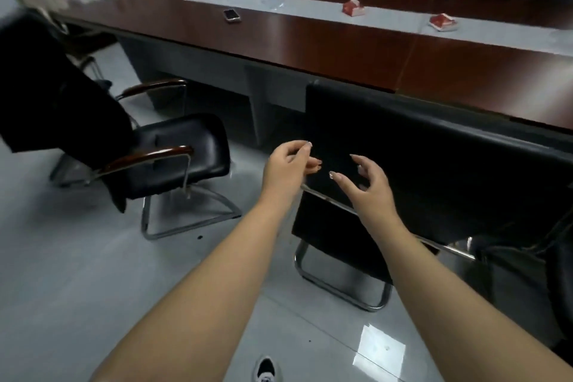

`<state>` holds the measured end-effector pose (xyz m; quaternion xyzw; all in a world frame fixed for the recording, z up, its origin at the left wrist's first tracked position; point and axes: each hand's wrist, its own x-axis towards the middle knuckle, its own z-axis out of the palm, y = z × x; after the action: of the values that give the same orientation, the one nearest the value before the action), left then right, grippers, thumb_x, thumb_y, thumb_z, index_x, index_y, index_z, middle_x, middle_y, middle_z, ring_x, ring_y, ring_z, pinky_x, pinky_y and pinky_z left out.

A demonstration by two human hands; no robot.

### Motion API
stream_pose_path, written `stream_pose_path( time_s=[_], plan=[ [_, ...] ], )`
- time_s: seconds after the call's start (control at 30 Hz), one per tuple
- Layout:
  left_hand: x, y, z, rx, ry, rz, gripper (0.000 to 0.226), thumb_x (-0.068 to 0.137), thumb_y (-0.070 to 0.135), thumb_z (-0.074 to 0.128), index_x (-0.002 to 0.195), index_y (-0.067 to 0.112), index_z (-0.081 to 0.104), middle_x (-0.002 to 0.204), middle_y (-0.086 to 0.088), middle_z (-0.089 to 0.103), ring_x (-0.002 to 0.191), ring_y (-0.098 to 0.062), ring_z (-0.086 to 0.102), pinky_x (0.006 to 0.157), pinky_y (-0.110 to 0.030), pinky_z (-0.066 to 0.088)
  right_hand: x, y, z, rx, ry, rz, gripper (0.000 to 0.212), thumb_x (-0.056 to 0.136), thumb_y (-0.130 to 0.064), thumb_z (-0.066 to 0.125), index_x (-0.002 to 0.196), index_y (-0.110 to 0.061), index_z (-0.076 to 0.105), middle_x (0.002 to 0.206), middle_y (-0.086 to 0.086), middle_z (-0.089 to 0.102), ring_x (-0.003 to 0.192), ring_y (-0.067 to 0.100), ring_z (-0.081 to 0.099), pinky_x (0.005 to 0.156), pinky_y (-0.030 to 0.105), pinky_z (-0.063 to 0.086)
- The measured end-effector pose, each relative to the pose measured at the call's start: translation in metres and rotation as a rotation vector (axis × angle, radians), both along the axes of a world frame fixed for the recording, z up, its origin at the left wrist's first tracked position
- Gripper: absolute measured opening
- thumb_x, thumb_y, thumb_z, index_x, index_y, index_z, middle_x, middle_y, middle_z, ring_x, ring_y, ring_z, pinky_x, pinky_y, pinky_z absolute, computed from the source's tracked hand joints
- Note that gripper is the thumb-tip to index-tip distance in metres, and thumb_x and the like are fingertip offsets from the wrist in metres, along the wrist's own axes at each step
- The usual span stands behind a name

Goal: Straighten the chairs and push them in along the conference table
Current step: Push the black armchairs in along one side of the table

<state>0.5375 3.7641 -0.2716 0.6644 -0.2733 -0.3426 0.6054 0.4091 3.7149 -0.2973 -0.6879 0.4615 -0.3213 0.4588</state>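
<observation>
Across the far side, the long brown conference table (310,37) is running left to right. A black chair (403,164) is sitting tucked against its near edge on the right, back facing us. Another black chair (183,146) is sitting off to the left, turned away and not pushed in. Both hands are hovering near the tucked chair's back, left hand (286,169) and right hand (367,186), fingers loosely curled, gripping nothing. A phone (232,15) is lying on the table.

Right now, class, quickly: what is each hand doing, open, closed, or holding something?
Left hand: open, fingers loosely curled, holding nothing.
Right hand: open, fingers spread, holding nothing, in front of the black chair back.
</observation>
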Motion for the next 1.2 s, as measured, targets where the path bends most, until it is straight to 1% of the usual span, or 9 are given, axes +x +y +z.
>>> stream_pose_path(
  time_s=[0.1,0.17,0.23,0.3,0.43,0.63,0.9,1.07,1.2],
  plan=[
    [0.026,0.031,-0.005,0.016,-0.004,0.133,0.017,0.094,0.023,0.052,0.102,0.01,0.059,0.077,-0.004,0.066,0.068,-0.009,0.063,0.059,-0.009,0.05,0.04,0.018,-0.004,0.111,-0.1,0.141,0.042,0.084,-0.025,0.067,0.123,-0.02,0.052,0.111,-0.003,0.057,0.103,0.008,0.054,0.07,0.008,0.043],
    [0.047,0.051,-0.008,0.031,0.013,0.199,0.018,0.094,0.022,0.053,0.103,0.008,0.059,0.077,-0.005,0.066,0.065,-0.009,0.062,0.054,-0.008,0.048,0.068,0.032,-0.007,0.16,-0.136,0.21,0.034,0.084,-0.024,0.067,0.116,-0.02,0.055,0.1,-0.004,0.058,0.097,0.011,0.058,0.068,0.01,0.046],
    [0.074,0.072,-0.01,0.025,0.045,0.297,0.015,0.094,0.02,0.053,0.101,0.008,0.059,0.074,-0.005,0.065,0.063,-0.009,0.062,0.055,-0.011,0.048,0.099,0.047,-0.009,0.232,-0.168,0.276,0.026,0.085,-0.025,0.066,0.108,-0.024,0.055,0.103,0.002,0.06,0.099,0.018,0.06,0.074,0.016,0.049],
    [0.093,0.088,-0.014,0.016,0.081,0.375,0.009,0.094,0.021,0.053,0.094,0.014,0.059,0.074,-0.004,0.066,0.067,-0.012,0.063,0.062,-0.016,0.051,0.125,0.059,-0.008,0.303,-0.172,0.317,0.023,0.087,-0.026,0.064,0.108,-0.022,0.055,0.106,0.006,0.061,0.092,0.017,0.062,0.068,0.017,0.051],
    [0.133,0.113,-0.028,0.021,0.151,0.472,0.01,0.093,0.024,0.054,0.087,0.018,0.06,0.075,-0.003,0.067,0.073,-0.016,0.066,0.077,-0.029,0.054,0.185,0.077,-0.009,0.397,-0.155,0.375,0.012,0.089,-0.028,0.06,0.098,-0.021,0.058,0.087,-0.002,0.062,0.07,0.007,0.058,0.058,0.015,0.047],
    [0.237,0.132,-0.025,-0.004,0.176,0.519,0.012,0.094,0.024,0.054,0.088,0.016,0.06,0.075,-0.001,0.066,0.068,-0.011,0.064,0.063,-0.018,0.051,0.284,0.087,-0.01,0.485,-0.145,0.377,0.013,0.09,-0.025,0.061,0.081,-0.017,0.057,0.071,0.001,0.059,0.061,0.011,0.054,0.057,0.019,0.045],
    [0.339,0.15,-0.036,0.054,0.206,0.495,0.014,0.094,0.023,0.053,0.084,0.017,0.06,0.076,-0.002,0.067,0.074,-0.015,0.065,0.065,-0.019,0.05,0.382,0.097,-0.02,0.598,-0.152,0.339,0.016,0.091,-0.028,0.058,0.085,-0.014,0.059,0.071,0.002,0.06,0.062,0.012,0.055,0.055,0.019,0.045],
    [0.391,0.141,-0.052,0.129,0.242,0.491,0.015,0.094,0.024,0.054,0.085,0.016,0.063,0.076,-0.002,0.067,0.077,-0.015,0.067,0.066,-0.019,0.05,0.429,0.08,-0.04,0.664,-0.121,0.304,0.022,0.09,-0.031,0.059,0.092,-0.009,0.062,0.073,0.003,0.061,0.065,0.013,0.057,0.061,0.021,0.047],
    [0.439,0.115,-0.067,0.207,0.23,0.441,0.014,0.093,0.027,0.055,0.086,0.016,0.062,0.077,-0.002,0.067,0.075,-0.013,0.065,0.069,-0.021,0.05,0.479,0.049,-0.066,0.742,-0.12,0.263,0.021,0.09,-0.031,0.059,0.086,-0.01,0.062,0.071,0.005,0.062,0.062,0.013,0.057,0.062,0.021,0.048]
  ],
)
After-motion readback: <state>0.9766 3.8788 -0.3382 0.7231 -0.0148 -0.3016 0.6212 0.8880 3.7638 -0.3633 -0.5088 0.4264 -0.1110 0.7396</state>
